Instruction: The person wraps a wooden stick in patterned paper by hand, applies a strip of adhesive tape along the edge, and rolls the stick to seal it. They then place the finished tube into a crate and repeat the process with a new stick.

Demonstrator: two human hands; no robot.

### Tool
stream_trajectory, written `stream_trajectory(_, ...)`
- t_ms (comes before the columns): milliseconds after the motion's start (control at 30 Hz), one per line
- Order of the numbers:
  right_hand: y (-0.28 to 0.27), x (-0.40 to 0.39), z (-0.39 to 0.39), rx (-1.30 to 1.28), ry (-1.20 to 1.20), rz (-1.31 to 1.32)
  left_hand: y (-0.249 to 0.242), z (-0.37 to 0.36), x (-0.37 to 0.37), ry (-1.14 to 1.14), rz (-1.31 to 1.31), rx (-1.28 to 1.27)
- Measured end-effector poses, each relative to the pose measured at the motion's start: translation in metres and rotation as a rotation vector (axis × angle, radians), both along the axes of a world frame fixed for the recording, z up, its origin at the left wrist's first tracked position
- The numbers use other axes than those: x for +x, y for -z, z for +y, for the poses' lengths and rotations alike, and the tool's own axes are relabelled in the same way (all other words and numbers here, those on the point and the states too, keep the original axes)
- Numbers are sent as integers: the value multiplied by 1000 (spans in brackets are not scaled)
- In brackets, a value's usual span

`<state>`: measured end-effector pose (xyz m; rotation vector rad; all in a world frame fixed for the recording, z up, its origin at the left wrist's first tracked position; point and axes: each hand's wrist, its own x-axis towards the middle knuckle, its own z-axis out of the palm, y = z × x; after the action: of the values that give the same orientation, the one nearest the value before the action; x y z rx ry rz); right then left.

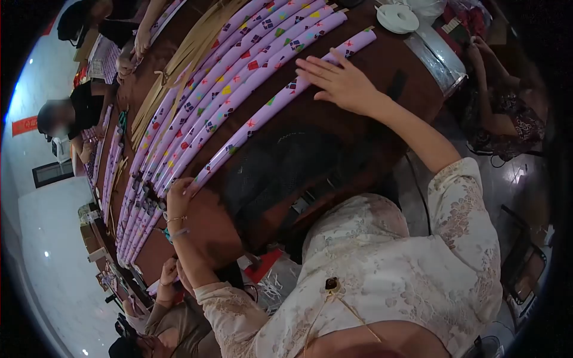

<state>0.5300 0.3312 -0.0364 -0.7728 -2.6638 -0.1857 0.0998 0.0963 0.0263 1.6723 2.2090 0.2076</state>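
A long purple tube (261, 121) with a pattern of colored shapes lies across the brown table in front of me. My right hand (340, 82) rests flat on its upper right part, fingers stretched out. At the tube's lower left end is my left hand (180, 194), its fingers bent around or against that end; how firmly they hold it is hard to see. Beyond this tube, several similar patterned tubes (239, 77) lie side by side. Flat tan strips (173, 77) lie on the table behind them.
A white spool (397, 18) and a clear plastic-wrapped box (434, 58) are at the table's upper right. Co-workers sit along the far left side, at the lower left and at the right. More purple tubes (110, 173) lie at the left. A black chair or bag (280, 173) stands near the table's edge.
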Motion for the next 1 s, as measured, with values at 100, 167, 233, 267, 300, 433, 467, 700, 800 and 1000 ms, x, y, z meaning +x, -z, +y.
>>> stream_trajectory(100, -1, 48, 25, 35, 251, -47, 6, -2, -5, -72, -63, -14)
stream_trajectory(167, -2, 78, 42, 86, 415, -65, 8, -2, -8, -62, -80, 8)
stream_trajectory(233, 9, 102, 59, 181, 568, -119, 5, -1, -4, -80, -76, 14)
stream_trajectory(267, 9, 110, 63, 170, 636, -233, 3, 0, -1, -91, -71, 20)
stream_trajectory(300, 4, 109, 62, 180, 633, -237, 0, 2, 2, -94, -78, 27)
stream_trajectory(433, -13, 81, 41, 205, 397, 89, -3, 4, 5, -28, -37, -22)
stream_trajectory(467, -12, 73, 38, 177, 408, 137, -7, 5, 8, 16, -17, -19)
stream_trajectory(700, 17, 42, 13, 71, 393, 36, 8, 1, -7, 38, -24, 24)
stream_trajectory(800, -3, 18, -22, -116, 112, 4, -1, 2, 4, -27, -60, 16)
stream_trajectory(1000, -22, -8, -5, -100, -203, 174, 13, -2, -14, 31, -26, 2)
